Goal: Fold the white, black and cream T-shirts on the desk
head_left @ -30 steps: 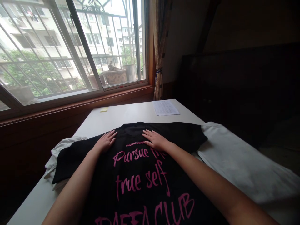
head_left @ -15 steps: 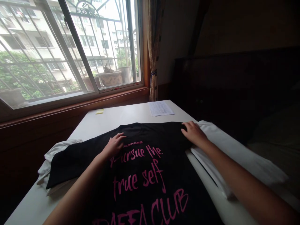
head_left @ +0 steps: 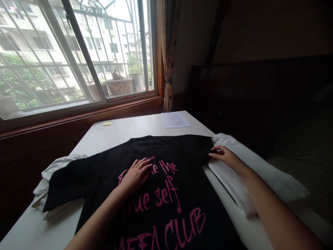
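Note:
A black T-shirt (head_left: 109,173) with pink lettering lies spread out on a white table (head_left: 125,126), its collar toward the far side. My left hand (head_left: 137,173) rests flat on the print near the chest, fingers stretched out and covering part of the words. At the right sleeve's hem is my right hand (head_left: 229,158), thumb and fingers stretched out and apart, their tips touching the black fabric. White cloth (head_left: 239,147) lies under and beyond that sleeve. More crumpled white fabric (head_left: 58,166) shows past the left sleeve.
Sheets of paper (head_left: 176,119) with writing lie at the table's far edge, and a small yellow note (head_left: 107,123) sits at the far left corner. Behind are a barred window (head_left: 117,48) and a tied curtain (head_left: 168,69). Dark furniture (head_left: 247,93) stands to the right.
My left hand has moved right and down onto the print, flattening out. My right hand has slid outward from the sleeve's upper edge to its hem. The view has shifted slightly.

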`<state>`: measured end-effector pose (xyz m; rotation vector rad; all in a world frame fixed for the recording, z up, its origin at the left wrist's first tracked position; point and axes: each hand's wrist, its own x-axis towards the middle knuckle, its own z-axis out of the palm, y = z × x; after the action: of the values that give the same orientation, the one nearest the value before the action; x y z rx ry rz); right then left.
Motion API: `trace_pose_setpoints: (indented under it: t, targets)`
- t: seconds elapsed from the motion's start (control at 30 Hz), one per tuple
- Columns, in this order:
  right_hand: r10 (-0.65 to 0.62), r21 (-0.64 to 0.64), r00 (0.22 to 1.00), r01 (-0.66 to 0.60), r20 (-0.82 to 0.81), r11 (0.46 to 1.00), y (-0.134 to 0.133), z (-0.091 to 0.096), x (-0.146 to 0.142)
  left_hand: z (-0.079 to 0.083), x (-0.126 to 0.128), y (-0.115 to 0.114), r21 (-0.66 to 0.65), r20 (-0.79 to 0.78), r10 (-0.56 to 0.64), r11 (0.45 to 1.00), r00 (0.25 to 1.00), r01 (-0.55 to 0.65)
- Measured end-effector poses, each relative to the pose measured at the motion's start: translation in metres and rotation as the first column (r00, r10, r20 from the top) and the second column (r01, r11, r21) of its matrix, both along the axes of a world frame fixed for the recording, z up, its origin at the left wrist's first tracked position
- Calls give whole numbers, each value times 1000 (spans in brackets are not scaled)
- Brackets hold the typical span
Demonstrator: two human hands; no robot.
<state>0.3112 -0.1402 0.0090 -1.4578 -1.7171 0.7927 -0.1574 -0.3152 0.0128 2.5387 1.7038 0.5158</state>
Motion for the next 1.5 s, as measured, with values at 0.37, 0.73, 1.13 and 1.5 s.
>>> trace_pose_setpoints:
  t: [0.37, 0.73, 1.13, 1.5]
  targets:
    - [-183, 172, 968, 154, 169, 973, -3, -13, 21, -3, -3, 2, 24, 0, -29, 999, 1000, 29]
    - [61, 162, 993, -44, -99, 986, -17, 4, 5, -6, -5, 3, 23, 2, -39, 999, 999, 39]
    - [-65, 40, 958, 79, -280, 996, -17, -3, 5, -9, -7, 5, 9, -15, -35, 999, 999, 35]
    - [-251, -13, 925, 259, -284, 966, 0, -17, 8, -6, -4, 4, 18, -6, -25, 1000, 1000, 25]
